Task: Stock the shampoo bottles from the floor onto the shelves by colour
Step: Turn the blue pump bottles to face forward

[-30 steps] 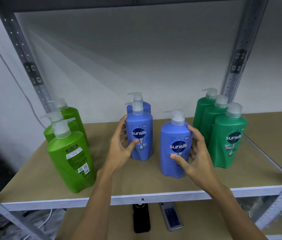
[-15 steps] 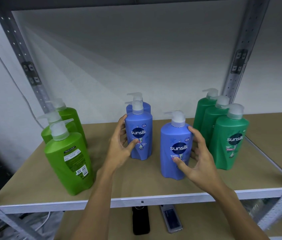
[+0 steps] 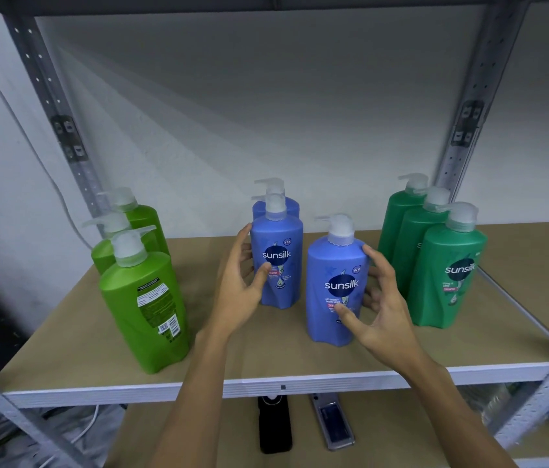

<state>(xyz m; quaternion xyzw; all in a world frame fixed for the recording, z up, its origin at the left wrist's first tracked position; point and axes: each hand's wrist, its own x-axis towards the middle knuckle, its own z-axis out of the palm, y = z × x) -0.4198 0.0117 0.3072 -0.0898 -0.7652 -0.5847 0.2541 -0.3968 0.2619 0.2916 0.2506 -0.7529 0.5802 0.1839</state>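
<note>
Three colour groups upright on the shelf (image 3: 64, 373): lime bottles (image 3: 143, 309) at left, blue in the middle, dark green bottles (image 3: 445, 275) at right. Left hand (image 3: 237, 292) cupped round the side of the middle blue bottle (image 3: 278, 265), thumb on the label, fingers behind; touching, though how firmly cannot be told. Right hand (image 3: 377, 305) spread beside the front blue bottle (image 3: 335, 292), thumb on its lower label, fingers curled near the far side, apparently not closed on it. Probably full and heavy, rigid plastic, smooth and a bit slippery. Best taken round the waist of the body, not by the pump (image 3: 340, 228), likely to twist or depress. Top-heavy if nudged sideways.
</note>
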